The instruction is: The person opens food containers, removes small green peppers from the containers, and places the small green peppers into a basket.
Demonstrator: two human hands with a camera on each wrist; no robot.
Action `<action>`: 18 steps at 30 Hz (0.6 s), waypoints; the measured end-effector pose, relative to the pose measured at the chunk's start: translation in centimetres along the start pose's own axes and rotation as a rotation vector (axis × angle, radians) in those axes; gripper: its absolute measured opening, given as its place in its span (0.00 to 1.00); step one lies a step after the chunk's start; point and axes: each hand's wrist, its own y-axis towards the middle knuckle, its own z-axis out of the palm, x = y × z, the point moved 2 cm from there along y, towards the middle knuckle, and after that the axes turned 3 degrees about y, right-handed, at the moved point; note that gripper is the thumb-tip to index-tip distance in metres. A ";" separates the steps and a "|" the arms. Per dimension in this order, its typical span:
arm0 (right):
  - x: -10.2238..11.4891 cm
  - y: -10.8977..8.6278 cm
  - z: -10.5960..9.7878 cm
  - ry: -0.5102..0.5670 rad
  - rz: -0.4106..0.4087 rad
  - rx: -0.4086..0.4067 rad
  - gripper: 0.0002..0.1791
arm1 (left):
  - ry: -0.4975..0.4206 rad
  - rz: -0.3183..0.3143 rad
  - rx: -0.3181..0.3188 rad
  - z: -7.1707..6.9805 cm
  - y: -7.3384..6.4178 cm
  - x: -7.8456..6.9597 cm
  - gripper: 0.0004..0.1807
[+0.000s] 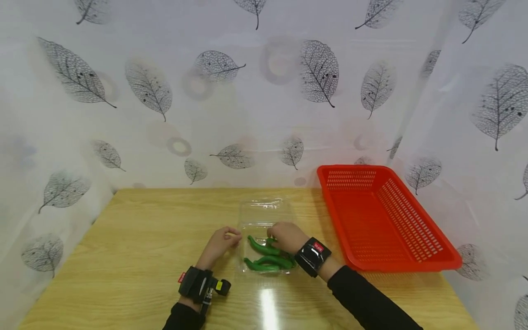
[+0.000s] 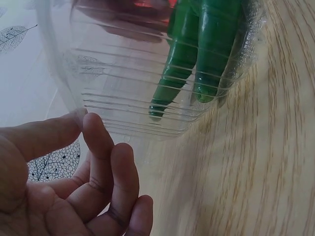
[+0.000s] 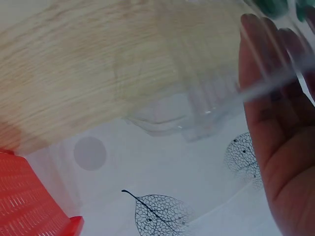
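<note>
A clear plastic box (image 1: 243,254) with its lid (image 1: 264,210) folded back stands on the table, several long green peppers (image 1: 264,266) lying inside. My left hand (image 1: 224,239) is at the box's left side; in the left wrist view its thumb and index finger (image 2: 96,132) pinch the rim. Over the right side, my right hand (image 1: 287,237) reaches into the box with bent fingers around a green pepper (image 1: 270,241), mostly hidden beneath them. From the right wrist, its fingers (image 3: 258,49) show inside the clear wall, close to green peppers (image 3: 273,6).
To the right sits a red plastic basket (image 1: 354,215) with slotted walls, its near edge close to my right forearm. A pale curtain (image 1: 264,110) with leaf prints hangs behind and beside the wooden table (image 1: 156,229).
</note>
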 end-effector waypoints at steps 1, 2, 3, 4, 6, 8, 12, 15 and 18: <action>-0.1 -0.1 0.1 -0.004 -0.001 0.001 0.06 | -0.001 -0.002 0.001 0.0 0.0 0.0 0.11; -0.3 -0.1 0.2 -0.008 0.000 0.004 0.07 | -0.003 -0.003 0.000 0.1 0.0 0.0 0.11; -0.4 -0.2 0.3 -0.015 0.006 0.013 0.07 | -0.005 -0.004 -0.001 0.1 0.0 -0.1 0.11; -0.4 -0.3 0.4 -0.016 0.012 0.020 0.08 | -0.009 -0.005 -0.002 0.1 -0.1 -0.1 0.11; -0.5 -0.4 0.5 -0.008 0.029 0.028 0.10 | -0.011 -0.005 -0.003 0.1 -0.2 -0.1 0.11; -0.6 -0.5 0.6 -0.003 0.041 0.034 0.11 | -0.013 -0.005 -0.003 0.1 -0.2 -0.1 0.11; -0.9 -0.5 1.0 0.005 0.059 0.052 0.10 | -0.014 -0.006 -0.001 0.1 -0.2 0.0 0.11; -1.0 -0.5 1.2 0.011 0.071 0.067 0.09 | -0.015 -0.004 0.001 0.1 -0.1 0.0 0.10; -1.2 -0.5 1.4 0.022 0.072 0.069 0.08 | -0.017 0.000 0.002 0.1 -0.1 -0.1 0.10</action>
